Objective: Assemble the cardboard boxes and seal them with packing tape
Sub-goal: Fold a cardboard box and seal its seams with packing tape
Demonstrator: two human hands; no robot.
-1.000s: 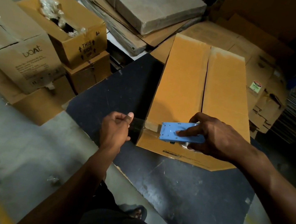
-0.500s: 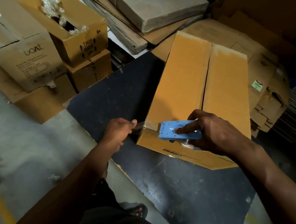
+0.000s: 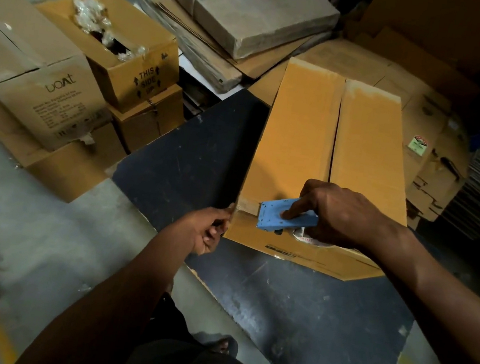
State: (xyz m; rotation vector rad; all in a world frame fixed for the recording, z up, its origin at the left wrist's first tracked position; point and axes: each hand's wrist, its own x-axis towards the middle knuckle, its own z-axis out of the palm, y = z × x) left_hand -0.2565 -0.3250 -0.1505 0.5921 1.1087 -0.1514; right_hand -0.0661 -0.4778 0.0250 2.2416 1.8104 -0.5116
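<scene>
Change since a second ago: your left hand (image 3: 206,232) has closed in from clear of the cardboard box (image 3: 328,150) to its near left corner, and the stretch of tape once visible between hand and box is gone from sight. Your right hand (image 3: 338,216) has barely shifted. Left hand: fingers curled, thumb tip touching the corner edge; whether tape is pinched there you cannot tell. Right hand: fingers wrapped around the blue tape dispenser (image 3: 286,215), index finger laid along its side (a roll of tape (image 3: 306,236) shows beneath it), pressed to the box's near end. Box: flaps folded shut, centre seam untaped, lying on a dark board (image 3: 194,151) on the floor.
</scene>
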